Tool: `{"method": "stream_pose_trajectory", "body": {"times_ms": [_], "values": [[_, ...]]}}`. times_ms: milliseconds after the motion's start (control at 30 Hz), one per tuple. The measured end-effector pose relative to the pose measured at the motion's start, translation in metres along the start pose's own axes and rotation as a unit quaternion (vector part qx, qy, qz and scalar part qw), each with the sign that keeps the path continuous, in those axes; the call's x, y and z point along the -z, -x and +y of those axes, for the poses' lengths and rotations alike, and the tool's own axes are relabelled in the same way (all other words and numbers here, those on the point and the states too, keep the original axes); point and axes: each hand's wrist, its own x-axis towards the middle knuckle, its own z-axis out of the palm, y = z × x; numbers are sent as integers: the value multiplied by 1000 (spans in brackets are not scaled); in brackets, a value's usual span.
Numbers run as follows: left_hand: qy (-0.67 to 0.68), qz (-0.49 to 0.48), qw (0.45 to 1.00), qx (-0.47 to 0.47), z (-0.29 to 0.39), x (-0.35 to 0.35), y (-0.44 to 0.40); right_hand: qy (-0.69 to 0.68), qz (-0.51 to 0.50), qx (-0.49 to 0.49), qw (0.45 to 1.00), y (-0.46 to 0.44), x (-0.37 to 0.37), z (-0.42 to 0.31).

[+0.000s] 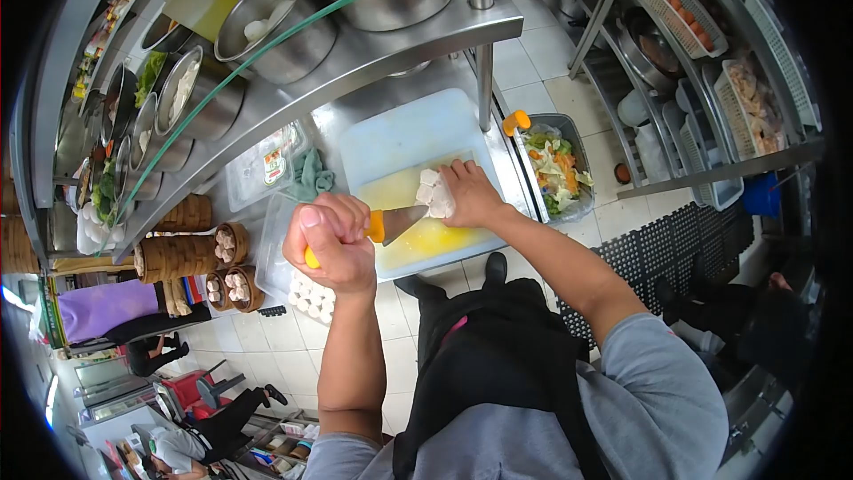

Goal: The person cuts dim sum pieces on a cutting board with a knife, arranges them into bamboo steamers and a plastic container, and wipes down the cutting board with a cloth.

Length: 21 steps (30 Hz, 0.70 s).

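My left hand is wrapped round the yellow-orange handle of a kitchen knife, its blade pointing right toward a clump of pale whitish food chunks. My right hand lies against those chunks, its fingers curled along their right side. Whether the blade touches the chunks, I cannot tell. Beneath both is a whitish cutting board, with a wet-looking yellow area near its front edge. A clear container holding several white round pieces sits below my left hand.
A steel shelf with metal food pots overhangs the counter's far side. Right of the board stands a bin of vegetable scraps, beside an orange handle. Left are a green cloth, a clear lidded box and bamboo steamers.
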Motion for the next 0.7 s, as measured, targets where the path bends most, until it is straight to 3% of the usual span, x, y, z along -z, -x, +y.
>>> {"method": "stream_pose_trajectory", "body": {"times_ms": [333, 700], "values": [[-38, 43, 998, 15, 5, -11, 3, -2, -3, 1, 1000, 0, -1, 2], [-31, 24, 999, -3, 1, -8, 3, 7, -13, -3, 1000, -2, 3, 0]]}}
